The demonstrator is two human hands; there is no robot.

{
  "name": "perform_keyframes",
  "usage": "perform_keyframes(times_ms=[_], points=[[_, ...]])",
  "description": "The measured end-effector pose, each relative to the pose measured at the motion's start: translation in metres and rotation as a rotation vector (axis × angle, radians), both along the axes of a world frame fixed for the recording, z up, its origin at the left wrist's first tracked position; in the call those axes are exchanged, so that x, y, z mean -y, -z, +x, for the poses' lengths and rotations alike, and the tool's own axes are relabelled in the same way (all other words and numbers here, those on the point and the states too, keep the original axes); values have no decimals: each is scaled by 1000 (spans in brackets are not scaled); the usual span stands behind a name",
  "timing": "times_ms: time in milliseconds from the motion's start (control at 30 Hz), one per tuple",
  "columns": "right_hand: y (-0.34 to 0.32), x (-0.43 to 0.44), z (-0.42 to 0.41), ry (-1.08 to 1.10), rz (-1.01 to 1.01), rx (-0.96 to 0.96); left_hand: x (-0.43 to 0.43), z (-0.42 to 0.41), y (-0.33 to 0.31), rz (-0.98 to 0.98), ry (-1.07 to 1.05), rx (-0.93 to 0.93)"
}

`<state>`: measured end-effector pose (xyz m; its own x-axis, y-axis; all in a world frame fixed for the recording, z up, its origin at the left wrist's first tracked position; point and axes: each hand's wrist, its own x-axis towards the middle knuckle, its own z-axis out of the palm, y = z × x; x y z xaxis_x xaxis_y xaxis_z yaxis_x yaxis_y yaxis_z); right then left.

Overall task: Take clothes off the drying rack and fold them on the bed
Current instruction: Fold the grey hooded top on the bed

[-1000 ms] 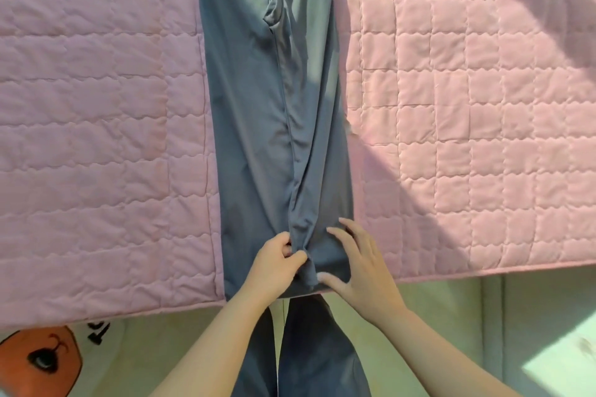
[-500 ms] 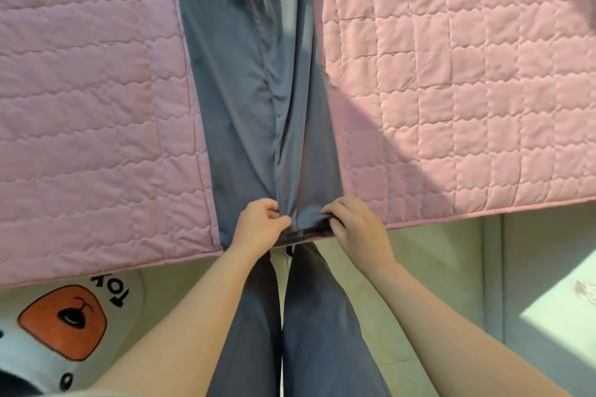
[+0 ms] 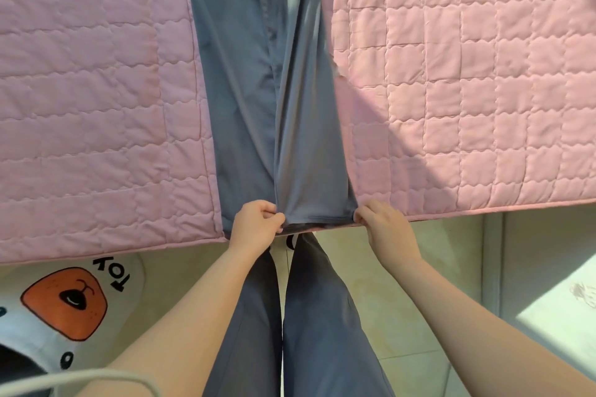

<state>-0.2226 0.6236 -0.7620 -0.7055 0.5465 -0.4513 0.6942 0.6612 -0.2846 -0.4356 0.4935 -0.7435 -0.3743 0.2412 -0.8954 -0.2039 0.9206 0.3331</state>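
Observation:
A pair of grey-blue trousers (image 3: 258, 90) lies lengthwise on the pink quilted bed cover (image 3: 467, 90), its legs running away from me. My left hand (image 3: 254, 224) pinches the near hem at its left corner. My right hand (image 3: 383, 222) pinches the same hem at its right corner, right at the bed's near edge. The hem is stretched flat between them. The far end of the trousers runs out of view at the top.
Below the bed edge I see my own legs in grey-blue trousers (image 3: 309, 325) on a pale tiled floor (image 3: 387, 300). A white rug with an orange bear face (image 3: 64, 303) lies at lower left. A white cord (image 3: 80, 379) crosses the bottom left corner.
My hands pulled the hem toward the bed's near edge, then spread apart. The right hand went from resting flat on the cloth to pinching the right corner.

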Motion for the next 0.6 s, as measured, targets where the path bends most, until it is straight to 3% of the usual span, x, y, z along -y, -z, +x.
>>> perform_keyframes(times_ms=[100, 200, 267, 367, 433, 600], points=[[-7, -10, -13, -20, 43, -22, 3, -10, -9, 40, 213, -120], [-11, -22, -30, -50, 118, -76, 15, -29, -10, 243, 471, -616], [-8, -33, -42, -241, 143, -74, 21, -44, -3, 334, 673, -769], [2, -51, -60, -612, 201, -31, 24, -66, 7, 286, 1062, -766], [9, -62, -70, -708, 233, 2, 27, -76, 16, 256, 1258, -739], [17, -76, -75, -765, 263, 21, 26, -97, 33, 308, 1345, -744]])
